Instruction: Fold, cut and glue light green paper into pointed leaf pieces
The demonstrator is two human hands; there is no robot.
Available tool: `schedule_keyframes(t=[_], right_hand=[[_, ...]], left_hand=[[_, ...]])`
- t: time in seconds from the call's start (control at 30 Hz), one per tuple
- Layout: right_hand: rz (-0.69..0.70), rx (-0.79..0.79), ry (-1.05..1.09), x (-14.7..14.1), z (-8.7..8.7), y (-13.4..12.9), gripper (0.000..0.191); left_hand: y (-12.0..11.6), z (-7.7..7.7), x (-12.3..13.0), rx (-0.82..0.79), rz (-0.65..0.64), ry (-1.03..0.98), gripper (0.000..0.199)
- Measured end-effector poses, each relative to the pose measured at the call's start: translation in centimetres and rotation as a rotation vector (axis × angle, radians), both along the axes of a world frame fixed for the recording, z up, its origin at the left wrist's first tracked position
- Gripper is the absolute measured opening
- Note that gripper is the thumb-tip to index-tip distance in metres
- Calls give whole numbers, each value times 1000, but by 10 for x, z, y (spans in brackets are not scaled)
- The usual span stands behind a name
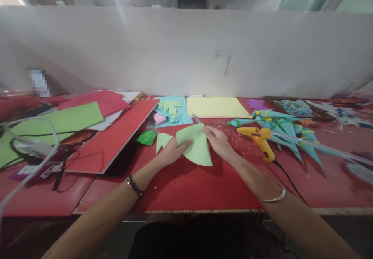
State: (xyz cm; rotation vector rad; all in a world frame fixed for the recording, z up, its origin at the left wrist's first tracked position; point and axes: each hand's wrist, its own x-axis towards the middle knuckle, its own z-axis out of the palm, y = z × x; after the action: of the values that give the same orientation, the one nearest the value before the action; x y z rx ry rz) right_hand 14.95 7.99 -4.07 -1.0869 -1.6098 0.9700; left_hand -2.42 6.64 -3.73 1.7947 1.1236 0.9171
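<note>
My left hand [171, 151] pinches a light green sheet of paper [198, 147] with a curved lower edge, thumb lying over its front. At the sheet's upper right, my right hand [218, 141] is closed on scissors [197, 118]. Their metal blades point up and left past the paper's top edge, while the handles are hidden in my fingers. Just left of the sheet lie pale green paper pieces [163, 140] with pointed ends. A bright green packet [146, 137] rests beyond my left wrist.
A yellow hot glue gun [258, 137] with a glue stick and cord lies on the red table [186, 196]. Blue paper cones [287, 132] are heaped behind it. Yellow sheets [217, 107] and blue paper with scraps [182, 115] lie ahead; a red board [116, 136] leans left.
</note>
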Motion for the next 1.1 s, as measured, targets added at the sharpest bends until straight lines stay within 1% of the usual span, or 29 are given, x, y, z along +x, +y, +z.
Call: schedule_keyframes(t=[0.1, 0.17, 0.27, 0.37, 0.47, 0.53, 0.6, 0.63, 0.67, 0.73, 0.8, 0.83, 0.9, 0.97, 1.1], right_hand=[[132, -111, 52, -2, -4, 0, 37], [168, -165, 64, -3, -5, -1, 40], [138, -175, 30, -2, -4, -1, 45], [155, -178, 4, 0, -3, 0, 48], [213, -193, -21, 4, 0, -1, 48], [278, -212, -65, 6, 3, -3, 48], [375, -221, -141, 6, 6, -6, 48], [428, -216, -189, 5, 7, -8, 47], [477, -203, -238, 5, 8, -10, 47], [549, -149, -335, 3, 8, -12, 44], [579, -79, -416, 2, 8, -12, 41], [582, -48, -447, 2, 7, -12, 39], [562, 0, -478, 1, 5, -12, 35], [502, 47, -472, 0, 4, -12, 29], [298, 167, -454, -3, 5, -14, 14]], left_hand=[[4, -1, -2, 21, 35, -24, 32], [4, -1, -2, 24, 40, -54, 30], [2, 1, 0, -2, 51, -102, 30], [1, 3, -3, -79, 79, -154, 32], [8, 6, -11, -99, 111, -261, 28], [13, 9, -17, -63, 130, -356, 32], [17, 12, -20, -45, 101, -365, 38], [17, 13, -21, -24, 72, -316, 39], [17, 13, -20, 13, 33, -227, 38], [14, 11, -18, 128, -74, 32, 33], [11, 8, -15, 246, -181, 281, 28], [10, 6, -13, 288, -225, 367, 29], [9, 4, -12, 342, -271, 444, 34], [10, 3, -12, 370, -275, 452, 36], [10, 4, -11, 407, -204, 435, 35]])
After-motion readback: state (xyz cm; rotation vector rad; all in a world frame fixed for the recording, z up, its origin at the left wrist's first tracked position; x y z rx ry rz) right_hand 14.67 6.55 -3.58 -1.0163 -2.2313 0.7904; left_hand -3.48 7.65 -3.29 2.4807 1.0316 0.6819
